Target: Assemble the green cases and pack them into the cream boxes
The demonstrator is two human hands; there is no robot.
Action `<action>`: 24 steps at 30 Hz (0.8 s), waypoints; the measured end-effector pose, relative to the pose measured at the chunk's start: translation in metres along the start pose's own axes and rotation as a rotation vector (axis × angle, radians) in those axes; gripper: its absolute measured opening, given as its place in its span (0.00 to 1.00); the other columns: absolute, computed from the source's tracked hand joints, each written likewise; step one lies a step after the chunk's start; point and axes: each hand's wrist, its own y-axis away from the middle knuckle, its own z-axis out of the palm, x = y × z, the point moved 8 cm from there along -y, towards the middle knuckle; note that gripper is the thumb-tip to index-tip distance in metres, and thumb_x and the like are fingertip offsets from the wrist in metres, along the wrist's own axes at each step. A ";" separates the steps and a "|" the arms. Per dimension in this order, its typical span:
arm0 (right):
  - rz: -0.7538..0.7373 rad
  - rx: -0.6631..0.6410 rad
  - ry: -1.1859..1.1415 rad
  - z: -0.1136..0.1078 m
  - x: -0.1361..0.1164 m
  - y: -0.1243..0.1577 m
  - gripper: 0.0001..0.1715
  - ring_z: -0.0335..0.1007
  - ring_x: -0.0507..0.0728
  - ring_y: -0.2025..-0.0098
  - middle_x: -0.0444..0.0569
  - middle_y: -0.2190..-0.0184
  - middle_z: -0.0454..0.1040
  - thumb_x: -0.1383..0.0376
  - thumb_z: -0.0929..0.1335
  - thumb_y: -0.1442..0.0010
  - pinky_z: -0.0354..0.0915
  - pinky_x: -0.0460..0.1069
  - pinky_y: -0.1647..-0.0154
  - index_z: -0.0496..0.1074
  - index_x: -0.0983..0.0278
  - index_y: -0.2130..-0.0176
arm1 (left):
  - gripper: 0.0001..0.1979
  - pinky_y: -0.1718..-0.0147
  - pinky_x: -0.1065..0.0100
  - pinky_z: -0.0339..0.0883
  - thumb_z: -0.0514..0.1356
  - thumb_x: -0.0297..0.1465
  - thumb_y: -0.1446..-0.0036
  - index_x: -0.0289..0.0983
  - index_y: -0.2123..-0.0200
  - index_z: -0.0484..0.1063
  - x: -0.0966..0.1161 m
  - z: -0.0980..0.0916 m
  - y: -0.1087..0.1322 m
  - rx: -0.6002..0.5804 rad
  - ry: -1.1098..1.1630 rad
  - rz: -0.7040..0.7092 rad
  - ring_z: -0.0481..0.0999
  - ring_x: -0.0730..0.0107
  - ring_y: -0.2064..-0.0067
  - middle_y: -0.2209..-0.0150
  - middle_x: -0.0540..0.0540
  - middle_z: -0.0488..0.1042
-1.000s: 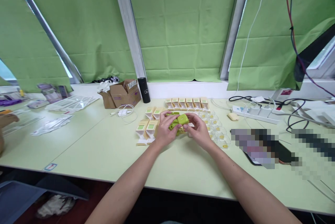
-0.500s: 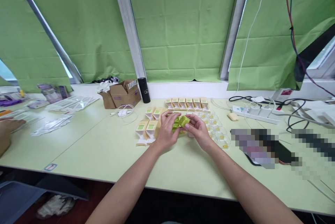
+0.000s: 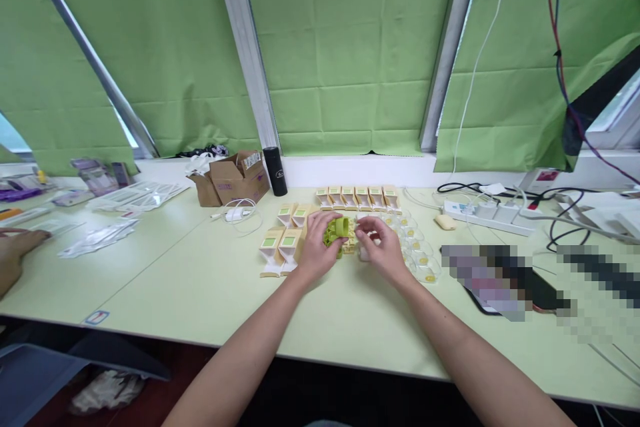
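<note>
My left hand is closed around a shiny yellow-green plastic piece with a squarish hollow end turned to the right. Just right of it, my right hand has its fingers bent together; whatever is between the fingertips is too small to make out. Below and between the hands lie small yellowish pieces, partly covered. Small open cartons with green squares stand left of my left hand. Clear plastic cups with yellow centres lie in rows beside my right hand.
A row of similar cartons stands behind. Further back are a cardboard box, a black bottle and a white charger. A power strip with cables lies right. Another person's hand rests at far left.
My right hand has come off the green piece and moved slightly right, its fingers curling. In my left hand the green piece has turned so its hollow end faces right.
</note>
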 end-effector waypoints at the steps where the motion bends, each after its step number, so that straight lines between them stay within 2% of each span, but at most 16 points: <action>1: -0.075 -0.005 0.185 -0.001 -0.007 0.001 0.08 0.75 0.62 0.57 0.52 0.61 0.82 0.61 0.68 0.32 0.70 0.55 0.57 0.77 0.60 0.56 | 0.23 0.38 0.50 0.67 0.68 0.26 0.41 0.45 0.43 0.74 -0.008 -0.002 0.000 0.030 0.030 -0.063 0.71 0.54 0.40 0.45 0.43 0.75; 4: -0.239 -0.172 0.642 0.015 -0.017 0.008 0.12 0.71 0.64 0.54 0.54 0.63 0.82 0.71 0.66 0.35 0.65 0.57 0.53 0.80 0.62 0.64 | 0.25 0.43 0.56 0.70 0.69 0.26 0.44 0.44 0.43 0.75 -0.031 -0.005 -0.001 0.103 0.137 -0.209 0.75 0.57 0.43 0.44 0.43 0.75; 8: -0.322 -0.389 0.914 0.037 -0.017 0.018 0.11 0.67 0.68 0.45 0.57 0.57 0.83 0.71 0.69 0.38 0.61 0.59 0.44 0.84 0.63 0.63 | 0.25 0.47 0.59 0.70 0.70 0.28 0.45 0.42 0.44 0.74 -0.049 -0.002 -0.004 0.151 0.289 -0.263 0.77 0.57 0.42 0.44 0.42 0.77; 13: -0.335 -0.497 1.018 0.046 -0.013 0.024 0.12 0.66 0.69 0.42 0.59 0.56 0.84 0.70 0.71 0.41 0.56 0.61 0.37 0.86 0.64 0.61 | 0.26 0.51 0.63 0.71 0.71 0.30 0.46 0.40 0.44 0.72 -0.058 0.001 -0.005 0.165 0.379 -0.322 0.79 0.57 0.43 0.46 0.41 0.79; 24: -0.329 -0.558 1.046 0.051 -0.014 0.026 0.16 0.69 0.69 0.43 0.60 0.57 0.85 0.75 0.69 0.45 0.54 0.60 0.38 0.85 0.67 0.60 | 0.26 0.52 0.63 0.70 0.71 0.31 0.47 0.39 0.45 0.72 -0.055 0.003 -0.005 0.122 0.415 -0.340 0.80 0.57 0.43 0.45 0.39 0.80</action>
